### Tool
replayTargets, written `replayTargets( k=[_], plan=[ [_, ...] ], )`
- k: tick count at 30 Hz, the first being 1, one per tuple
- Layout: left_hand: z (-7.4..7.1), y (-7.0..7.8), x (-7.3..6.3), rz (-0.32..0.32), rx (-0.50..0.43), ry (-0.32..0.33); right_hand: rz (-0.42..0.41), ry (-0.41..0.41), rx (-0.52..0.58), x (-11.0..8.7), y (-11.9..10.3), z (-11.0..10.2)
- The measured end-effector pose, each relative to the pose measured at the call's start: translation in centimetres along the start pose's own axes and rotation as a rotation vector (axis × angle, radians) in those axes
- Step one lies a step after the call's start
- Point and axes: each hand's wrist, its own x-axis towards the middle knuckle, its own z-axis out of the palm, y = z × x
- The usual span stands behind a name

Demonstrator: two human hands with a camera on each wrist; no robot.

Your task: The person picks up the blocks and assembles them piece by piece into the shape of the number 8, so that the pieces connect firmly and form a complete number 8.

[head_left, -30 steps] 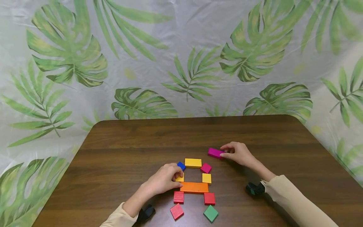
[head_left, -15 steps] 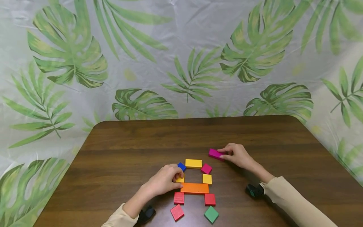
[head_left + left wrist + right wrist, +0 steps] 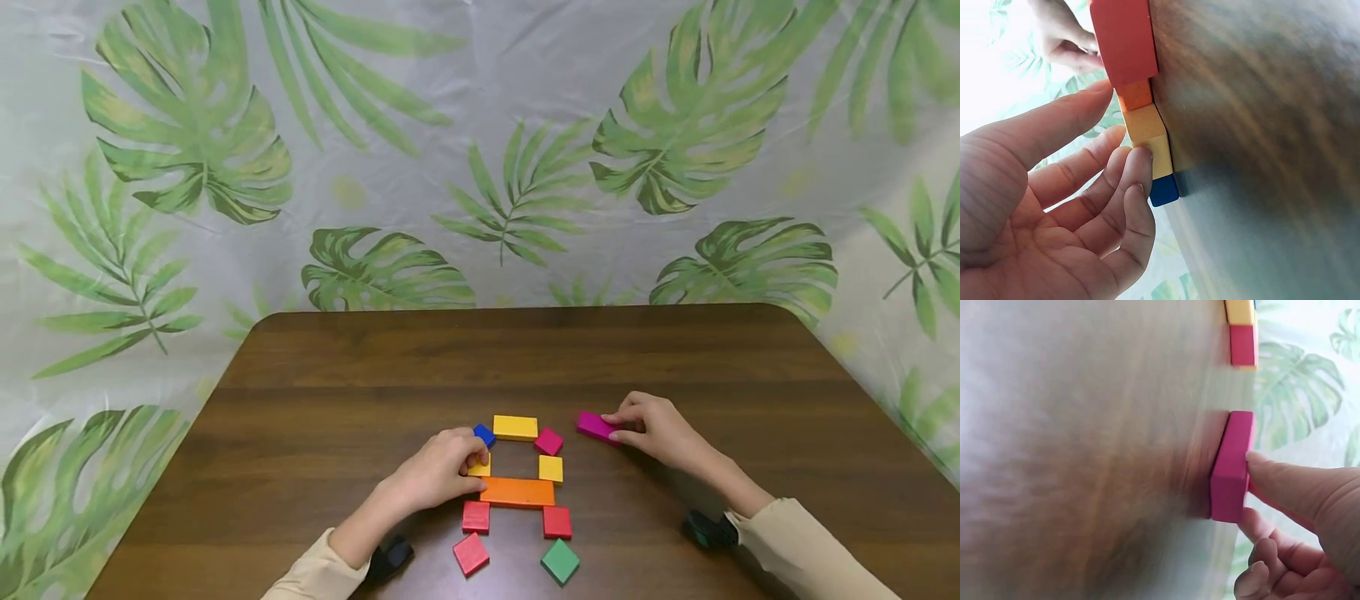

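Note:
In the head view my right hand [image 3: 658,427] pinches one end of a magenta block [image 3: 594,426], which lies flat on the table. The right wrist view shows the thumb on that magenta block [image 3: 1233,453] and a finger behind it. My left hand [image 3: 431,472] rests at the left side of a block arrangement. Its fingertips touch the left yellow square block [image 3: 1147,128]. The left thumb tip lies by the end of the long orange block [image 3: 517,492]. A blue block [image 3: 484,435] sits just beyond the left fingers.
A yellow oblong block [image 3: 515,427] tops the arrangement, with a pink-red block [image 3: 549,442] and a yellow square [image 3: 551,468] on its right. Below the orange block are red squares [image 3: 557,522], a tilted red one [image 3: 471,555] and a green one [image 3: 560,562]. The table [image 3: 337,358] meets a leaf-print cloth.
My right hand has slid the magenta block to the right and slightly nearer, away from the arrangement. The left hand has stayed in its place.

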Motion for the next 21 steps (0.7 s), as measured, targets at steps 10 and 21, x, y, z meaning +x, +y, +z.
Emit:
replayTargets(
  k=[10, 21],
  plan=[
    [0.0, 0.1, -0.3, -0.025, 0.006, -0.007, -0.046, -0.017, 0.01, -2.6, -0.7, -0.1],
    [-0.2, 0.4, -0.2, -0.018, 0.017, 0.004, -0.293, 0.008, 0.052, -6.7, -1.2, -0.3]
  ],
)
